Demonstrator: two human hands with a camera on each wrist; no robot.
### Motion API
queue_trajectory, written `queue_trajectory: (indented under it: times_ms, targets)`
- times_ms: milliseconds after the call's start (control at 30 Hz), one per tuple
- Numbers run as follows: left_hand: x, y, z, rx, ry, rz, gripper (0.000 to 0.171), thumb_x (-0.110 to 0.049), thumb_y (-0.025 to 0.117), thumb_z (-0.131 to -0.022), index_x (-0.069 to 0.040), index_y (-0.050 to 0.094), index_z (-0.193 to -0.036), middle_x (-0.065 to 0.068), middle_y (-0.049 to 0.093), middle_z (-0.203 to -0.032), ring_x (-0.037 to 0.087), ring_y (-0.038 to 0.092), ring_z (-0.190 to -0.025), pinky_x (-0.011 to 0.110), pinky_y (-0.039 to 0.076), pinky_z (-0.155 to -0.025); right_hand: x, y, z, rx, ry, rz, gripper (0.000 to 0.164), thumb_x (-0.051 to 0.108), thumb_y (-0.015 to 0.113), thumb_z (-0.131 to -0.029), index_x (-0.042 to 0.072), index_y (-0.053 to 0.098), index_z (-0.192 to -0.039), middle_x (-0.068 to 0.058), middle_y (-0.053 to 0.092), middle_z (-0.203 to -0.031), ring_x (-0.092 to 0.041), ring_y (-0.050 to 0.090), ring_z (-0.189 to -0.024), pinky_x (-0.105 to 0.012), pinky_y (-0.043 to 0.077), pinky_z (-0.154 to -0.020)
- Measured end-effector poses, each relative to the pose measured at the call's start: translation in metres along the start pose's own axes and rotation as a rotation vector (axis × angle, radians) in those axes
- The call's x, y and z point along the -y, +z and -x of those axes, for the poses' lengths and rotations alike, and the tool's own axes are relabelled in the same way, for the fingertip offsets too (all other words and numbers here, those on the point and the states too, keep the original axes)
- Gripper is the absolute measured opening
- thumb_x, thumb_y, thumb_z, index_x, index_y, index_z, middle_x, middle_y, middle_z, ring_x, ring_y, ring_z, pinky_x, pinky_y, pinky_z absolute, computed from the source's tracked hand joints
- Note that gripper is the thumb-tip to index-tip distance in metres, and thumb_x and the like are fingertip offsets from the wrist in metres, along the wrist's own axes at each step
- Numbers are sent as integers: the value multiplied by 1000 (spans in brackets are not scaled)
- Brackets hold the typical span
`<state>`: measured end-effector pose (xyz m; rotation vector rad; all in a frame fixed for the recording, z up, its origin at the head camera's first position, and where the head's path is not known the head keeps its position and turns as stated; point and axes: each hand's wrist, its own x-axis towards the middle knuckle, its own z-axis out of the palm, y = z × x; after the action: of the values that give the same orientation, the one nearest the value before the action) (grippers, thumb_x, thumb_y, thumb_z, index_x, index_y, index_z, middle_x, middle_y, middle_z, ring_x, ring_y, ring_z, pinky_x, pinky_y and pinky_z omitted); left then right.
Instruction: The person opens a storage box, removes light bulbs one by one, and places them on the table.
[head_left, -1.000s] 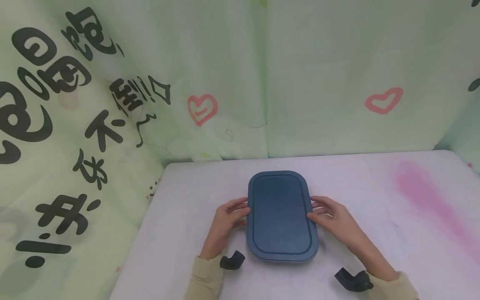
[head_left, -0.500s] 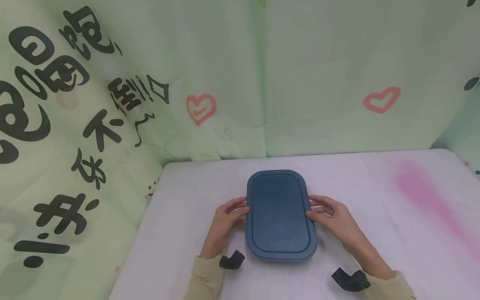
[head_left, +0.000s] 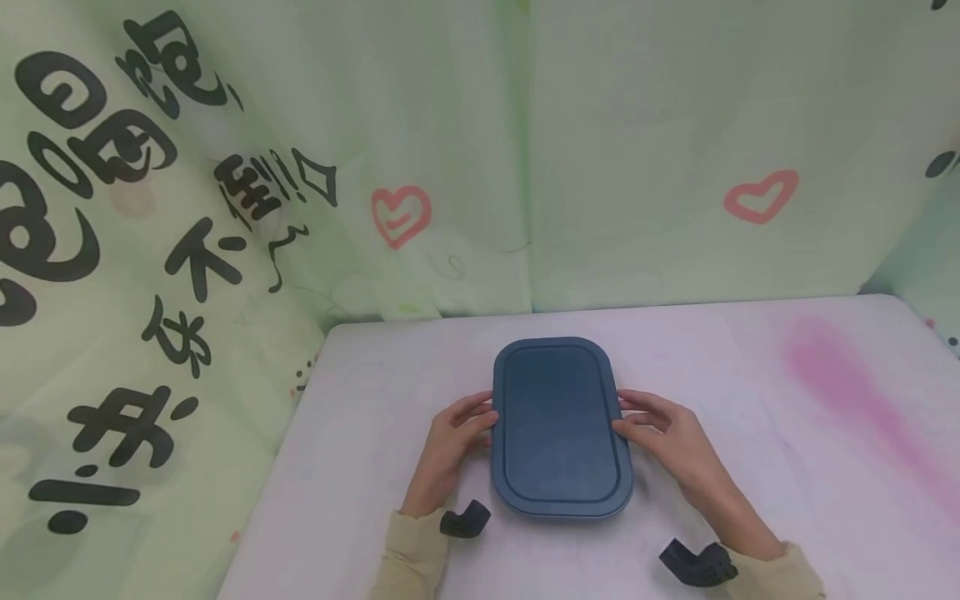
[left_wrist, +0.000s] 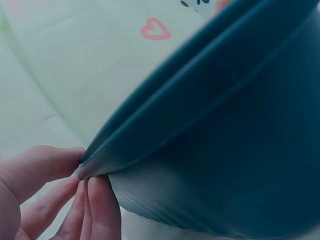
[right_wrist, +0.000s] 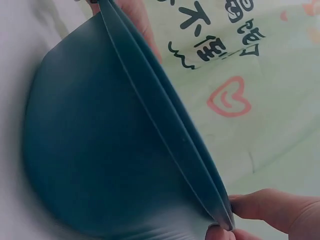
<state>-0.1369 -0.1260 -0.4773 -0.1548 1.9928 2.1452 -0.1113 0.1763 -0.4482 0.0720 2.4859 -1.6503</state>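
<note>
Head view took in a pale green backdrop point(head_left: 637, 100) behind a white table point(head_left: 360, 492), whose right part bore a pink stain point(head_left: 832, 375). Near the middle of the table stood the blue box point(right_wrist: 95, 130), upright, its short ends facing the person and the backdrop; it seemed to rest on the tabletop, though the base could not be made out well enough to be sure. Its walls were opaque and a flat lid point(head_left: 562, 425) covered the whole mouth, so whatever lay inside, if anything, could not be told. The lid looked fully seated, with only a thin seam showing along the rim in both wrist views. On the left long side was the left hand point(head_left: 448, 446), on the right one the right hand point(head_left: 675, 440), nearly opposite each other. Each pinched the rim, thumb on the lid's edge and fingertips underneath; the left fingers were bunched close together below, while several of the right ones were out of sight in its wrist view. Beside the cuffs hung small black pieces, one left point(head_left: 466, 520) and one right point(head_left: 697, 564). Judging by this, the step in hand was a two-sided hold on the closed box, and the next move called for even pressure from both hands to keep it level.
</note>
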Motion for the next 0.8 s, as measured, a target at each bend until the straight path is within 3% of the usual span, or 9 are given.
queue_trajectory:
  times_ms: [167, 400, 633, 800]
  targets:
    - [1, 1, -2, 1, -11, 34, 46, -20, 77, -87, -8, 64, -130, 12, 65, -119, 16, 65, -96, 30, 54, -82, 2, -2, 1, 8, 6, -12, 64, 35, 69, -94, 6, 46, -146, -19, 56, -139, -24, 61, -117, -30, 52, -95]
    - [-1, 3, 0, -18, -16, 24, 46, -22, 78, -86, -12, 66, -129, 10, 65, -116, 17, 64, -95, 32, 54, -83, 5, -2, 2, -2, -2, 14, 60, 34, 68, -94, 7, 49, -144, -17, 59, -137, -20, 61, -112, -35, 50, -96]
    - [-5, 4, 2, -32, 32, -45, 45, -27, 76, -88, -12, 65, -129, 11, 64, -117, 19, 62, -105, 35, 53, -92, 6, -6, 2, -24, -46, 41, 58, 32, 70, -93, 8, 52, -143, -15, 61, -134, -7, 60, -103, -19, 49, -85]
    - [-7, 5, 4, -56, 26, -70, 44, -27, 76, -88, -13, 66, -129, 10, 64, -114, 18, 63, -102, 35, 52, -94, 8, -6, 3, -15, -73, 16, 58, 29, 71, -92, 5, 52, -142, -18, 61, -133, -7, 62, -101, -17, 50, -82]
